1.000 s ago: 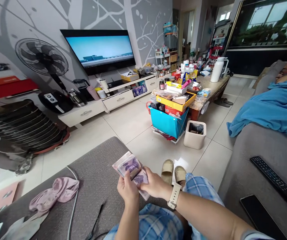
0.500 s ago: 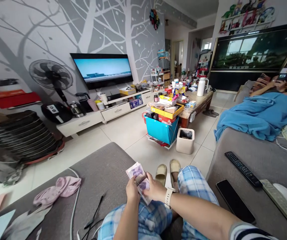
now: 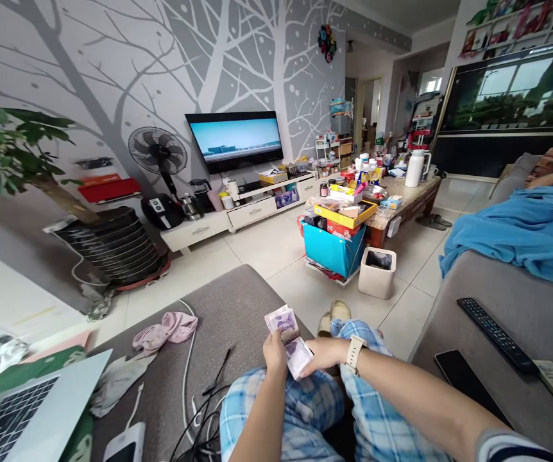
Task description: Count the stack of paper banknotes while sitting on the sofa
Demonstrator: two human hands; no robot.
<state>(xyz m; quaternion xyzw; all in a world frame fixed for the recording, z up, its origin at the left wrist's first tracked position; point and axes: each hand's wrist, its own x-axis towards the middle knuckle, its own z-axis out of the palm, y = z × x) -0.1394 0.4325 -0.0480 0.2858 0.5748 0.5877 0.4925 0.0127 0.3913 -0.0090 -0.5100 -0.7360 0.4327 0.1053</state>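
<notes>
A small bundle of purple-pink banknotes point(image 3: 282, 319) is held above my lap, between both hands. My left hand point(image 3: 275, 351) grips the bundle along its left side, thumb on top. My right hand point(image 3: 323, 354), with a pale watch strap at the wrist, is closed on the lower right end of the notes. The notes look bent or parted across the middle. Fingers beneath the bundle are hidden. Blue plaid trousers point(image 3: 252, 410) cover my legs just under the hands.
Left on the grey sofa lie a laptop point(image 3: 26, 410), a white power bank point(image 3: 125, 444), cables and a pink cloth point(image 3: 168, 330). To the right are a black remote point(image 3: 496, 335) and a phone point(image 3: 469, 385). A bin point(image 3: 377, 282) stands ahead beside a loaded blue box point(image 3: 331, 250).
The view has turned left, bringing the laptop and plant into sight. My right hand has shifted toward the lower right end of the notes, and the lower part is angled out more.
</notes>
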